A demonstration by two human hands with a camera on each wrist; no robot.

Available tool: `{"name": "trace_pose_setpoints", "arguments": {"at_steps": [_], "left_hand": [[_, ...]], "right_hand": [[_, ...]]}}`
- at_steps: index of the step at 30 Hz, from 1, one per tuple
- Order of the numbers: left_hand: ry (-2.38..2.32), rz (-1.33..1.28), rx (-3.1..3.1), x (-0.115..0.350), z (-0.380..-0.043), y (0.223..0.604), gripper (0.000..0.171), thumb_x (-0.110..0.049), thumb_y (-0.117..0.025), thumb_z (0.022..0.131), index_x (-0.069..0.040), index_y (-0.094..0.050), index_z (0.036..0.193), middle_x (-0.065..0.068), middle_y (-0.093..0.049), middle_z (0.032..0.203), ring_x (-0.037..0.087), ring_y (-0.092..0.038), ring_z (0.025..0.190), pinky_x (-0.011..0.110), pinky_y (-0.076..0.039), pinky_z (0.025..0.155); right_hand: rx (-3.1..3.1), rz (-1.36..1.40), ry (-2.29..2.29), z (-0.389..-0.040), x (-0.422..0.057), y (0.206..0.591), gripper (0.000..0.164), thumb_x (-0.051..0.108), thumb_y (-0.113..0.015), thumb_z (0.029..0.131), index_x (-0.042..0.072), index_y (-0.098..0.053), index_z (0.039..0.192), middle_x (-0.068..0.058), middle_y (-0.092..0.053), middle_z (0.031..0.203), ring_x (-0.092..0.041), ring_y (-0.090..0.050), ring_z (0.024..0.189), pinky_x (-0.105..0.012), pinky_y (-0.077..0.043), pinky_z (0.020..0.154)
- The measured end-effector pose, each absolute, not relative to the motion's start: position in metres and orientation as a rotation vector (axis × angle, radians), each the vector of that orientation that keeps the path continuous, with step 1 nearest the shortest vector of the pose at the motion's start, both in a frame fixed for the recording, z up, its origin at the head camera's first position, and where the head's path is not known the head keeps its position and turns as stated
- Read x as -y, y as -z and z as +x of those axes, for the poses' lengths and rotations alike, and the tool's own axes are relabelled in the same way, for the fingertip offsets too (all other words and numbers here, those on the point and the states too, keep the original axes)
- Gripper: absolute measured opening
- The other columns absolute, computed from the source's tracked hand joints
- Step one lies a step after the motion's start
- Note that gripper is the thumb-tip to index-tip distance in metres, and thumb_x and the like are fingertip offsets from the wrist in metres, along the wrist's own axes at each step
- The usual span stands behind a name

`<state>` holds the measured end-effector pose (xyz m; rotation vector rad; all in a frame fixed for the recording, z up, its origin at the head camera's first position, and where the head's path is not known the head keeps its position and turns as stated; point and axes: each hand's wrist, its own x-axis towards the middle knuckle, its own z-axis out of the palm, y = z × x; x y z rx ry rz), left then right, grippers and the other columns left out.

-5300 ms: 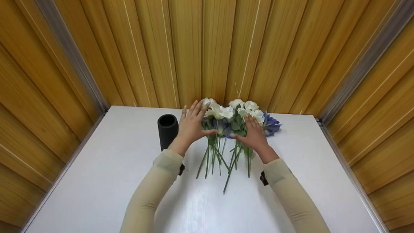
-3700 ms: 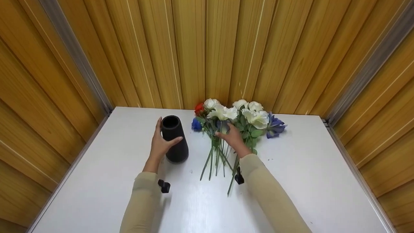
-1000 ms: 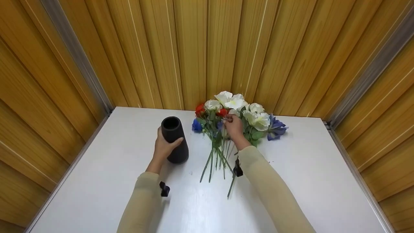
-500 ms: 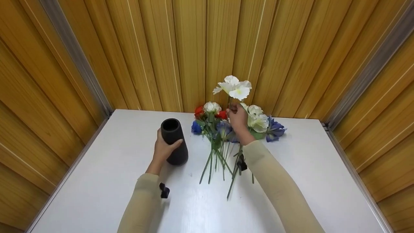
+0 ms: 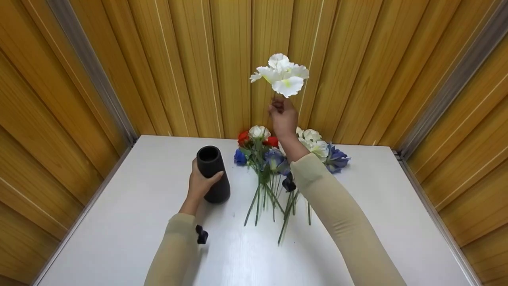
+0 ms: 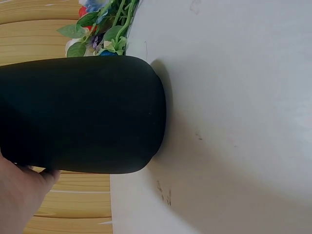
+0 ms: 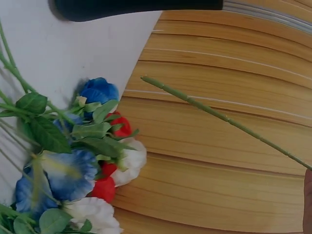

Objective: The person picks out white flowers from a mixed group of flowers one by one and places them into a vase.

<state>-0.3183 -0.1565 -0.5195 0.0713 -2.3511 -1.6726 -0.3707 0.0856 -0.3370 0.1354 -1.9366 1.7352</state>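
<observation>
A black vase (image 5: 217,180) stands upright on the white table, its dark mouth facing up. My left hand (image 5: 198,180) grips it from the left side, thumb across its front. In the left wrist view the vase (image 6: 87,117) fills much of the frame, with part of the hand (image 6: 22,195) at its edge. High above the other flowers, my right hand (image 5: 285,119) pinches an artificial white flower (image 5: 289,75) just under its bloom. The flower's bare green stem (image 7: 214,116) slants across the right wrist view, its lower end free in the air.
Beneath my right arm lie several artificial flowers: red roses (image 5: 243,138), a blue rose (image 5: 239,157), a white rose (image 5: 259,132) and blue-purple blooms (image 5: 337,159). Their stems (image 5: 282,228) point toward me. A wood-panelled wall (image 5: 186,71) rises behind the white table (image 5: 139,190).
My right hand reached into the flowers, took the white flower and raised it well above the others. My left hand moved from the flowers to the vase and now holds it.
</observation>
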Motion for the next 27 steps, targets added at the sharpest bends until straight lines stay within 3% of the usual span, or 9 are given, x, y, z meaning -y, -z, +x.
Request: {"name": "trace_pose_setpoints", "arguments": {"at_steps": [4,7,15,23,27], "left_hand": [[1.67,0.06,2.343,0.157,-0.319,0.52,0.097,-0.022,-0.082,0.078,-0.006,-0.023,0.153,0.02,-0.041,0.154,0.036,-0.038,0.144,0.052,-0.029,0.122],[1.673,0.062,2.345,0.157,-0.318,0.52,0.098,-0.022,-0.081,0.078,-0.006,-0.021,0.154,0.021,-0.04,0.154,0.037,-0.038,0.144,0.053,-0.029,0.122],[1.697,0.049,2.297,0.155,-0.318,0.519,0.096,-0.02,-0.082,0.077,-0.005,-0.025,0.153,0.021,-0.043,0.152,0.037,-0.041,0.141,0.052,-0.03,0.122],[1.712,0.056,2.304,0.155,-0.319,0.52,0.098,-0.022,-0.083,0.077,-0.006,-0.024,0.153,0.02,-0.042,0.153,0.036,-0.04,0.142,0.052,-0.029,0.122],[1.721,0.086,2.332,0.156,-0.318,0.518,0.098,-0.024,-0.082,0.077,-0.008,-0.023,0.153,0.02,-0.04,0.154,0.036,-0.038,0.144,0.052,-0.028,0.123]], "right_hand": [[1.809,0.205,-1.79,-0.366,-0.069,0.322,0.021,-0.005,-0.065,0.089,-0.007,-0.062,0.11,-0.023,-0.067,0.102,-0.005,-0.058,0.078,-0.014,-0.05,0.066],[1.772,0.256,-1.824,-0.361,-0.057,0.313,0.02,-0.004,-0.064,0.09,-0.006,-0.061,0.11,-0.02,-0.067,0.1,-0.002,-0.057,0.076,-0.015,-0.051,0.067],[1.781,0.365,-1.823,-0.343,-0.025,0.299,0.023,0.002,-0.064,0.093,-0.006,-0.061,0.115,-0.02,-0.067,0.101,-0.009,-0.061,0.081,-0.018,-0.055,0.074],[1.817,0.441,-1.697,-0.331,0.006,0.312,0.026,0.008,-0.066,0.092,-0.008,-0.059,0.112,-0.022,-0.069,0.096,-0.028,-0.068,0.089,-0.023,-0.056,0.079],[1.89,0.475,-1.687,-0.325,0.016,0.319,0.022,0.009,-0.064,0.094,-0.007,-0.061,0.109,-0.022,-0.069,0.1,-0.031,-0.069,0.096,-0.027,-0.058,0.085]]}}
